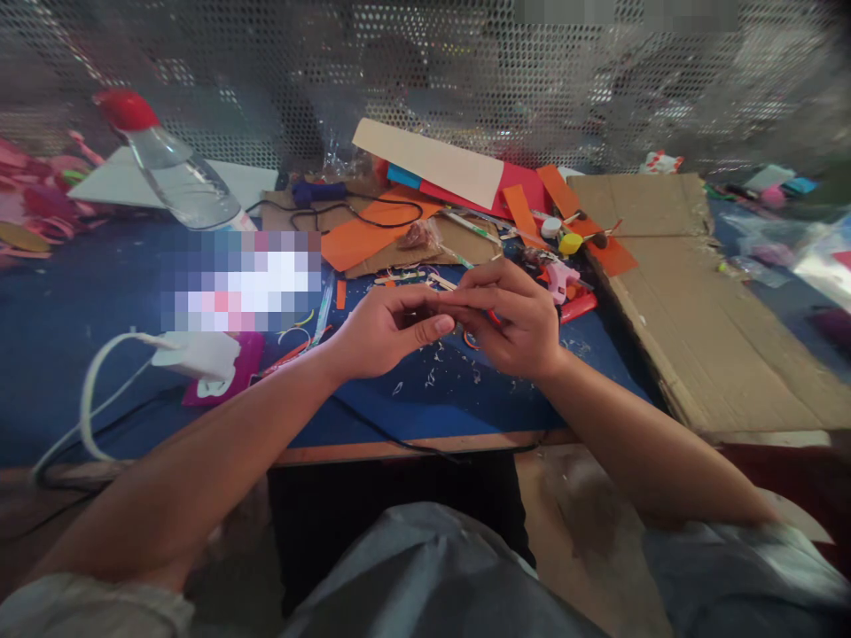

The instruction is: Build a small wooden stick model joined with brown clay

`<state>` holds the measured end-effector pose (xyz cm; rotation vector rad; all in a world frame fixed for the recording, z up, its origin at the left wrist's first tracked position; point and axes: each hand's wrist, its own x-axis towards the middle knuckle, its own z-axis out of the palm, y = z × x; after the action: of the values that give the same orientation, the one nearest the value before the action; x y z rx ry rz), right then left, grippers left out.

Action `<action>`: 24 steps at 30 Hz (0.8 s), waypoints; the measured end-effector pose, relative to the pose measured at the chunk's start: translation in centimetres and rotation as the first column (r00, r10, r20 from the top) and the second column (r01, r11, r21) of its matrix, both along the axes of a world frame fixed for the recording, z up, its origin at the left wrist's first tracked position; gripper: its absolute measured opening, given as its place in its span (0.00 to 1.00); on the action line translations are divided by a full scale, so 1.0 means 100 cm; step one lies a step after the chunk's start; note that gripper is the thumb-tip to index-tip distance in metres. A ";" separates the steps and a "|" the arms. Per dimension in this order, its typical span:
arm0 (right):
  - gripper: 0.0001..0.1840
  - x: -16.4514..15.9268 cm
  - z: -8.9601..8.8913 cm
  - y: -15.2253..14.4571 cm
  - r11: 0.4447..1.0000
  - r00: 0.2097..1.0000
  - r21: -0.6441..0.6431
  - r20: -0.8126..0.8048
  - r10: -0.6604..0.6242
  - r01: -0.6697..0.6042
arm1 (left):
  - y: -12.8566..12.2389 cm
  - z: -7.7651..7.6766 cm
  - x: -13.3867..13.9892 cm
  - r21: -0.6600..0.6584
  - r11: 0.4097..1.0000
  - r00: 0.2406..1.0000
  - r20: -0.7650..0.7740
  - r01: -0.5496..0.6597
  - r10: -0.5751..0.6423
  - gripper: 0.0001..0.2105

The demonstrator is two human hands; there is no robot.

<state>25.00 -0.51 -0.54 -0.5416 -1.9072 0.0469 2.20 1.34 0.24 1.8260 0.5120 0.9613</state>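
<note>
Over the front middle of the blue table, my left hand [386, 328] and my right hand [522, 323] meet at the fingertips. Both are closed in a pinch, and whatever lies between the fingers is hidden or too small to name. Thin pale sticks [400, 276] lie just behind my hands. White scraps [431, 377] are scattered on the tabletop below them. A pink glue gun [560, 280] rests beyond my right hand, near a red thing [578, 307] that I cannot make out fully.
A bottle with a red cap [186, 177] leans at the left, behind a white charger [199, 354] on a purple power strip [251, 354]. Orange sheets [372, 232] and a cream sheet [432, 164] lie at the back. Cardboard [724, 328] covers the right side. A perforated metal panel [465, 53] stands behind.
</note>
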 end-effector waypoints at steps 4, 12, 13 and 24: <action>0.16 0.000 0.001 0.000 1.000 1.000 0.008 0.018 0.018 -0.018 | 0.000 0.001 0.000 -0.029 1.000 1.000 -0.006 -0.001 0.001 0.21; 0.13 -0.002 0.002 -0.001 0.999 0.999 -0.035 -0.039 0.022 -0.024 | -0.001 0.001 -0.001 -0.051 0.999 1.000 0.027 0.017 -0.015 0.19; 0.15 -0.002 0.002 -0.001 0.998 0.998 -0.053 -0.049 0.033 -0.035 | -0.001 0.002 0.000 -0.048 0.999 0.999 0.033 0.011 -0.010 0.18; 0.24 0.003 0.002 -0.001 0.995 1.000 -0.098 -0.007 0.030 -0.031 | -0.004 0.016 0.002 -0.108 0.991 0.995 0.059 0.081 -0.075 0.19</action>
<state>25.30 -0.65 -0.32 -0.5778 -1.9148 0.1622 2.39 0.90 1.86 1.7032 0.4476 0.9097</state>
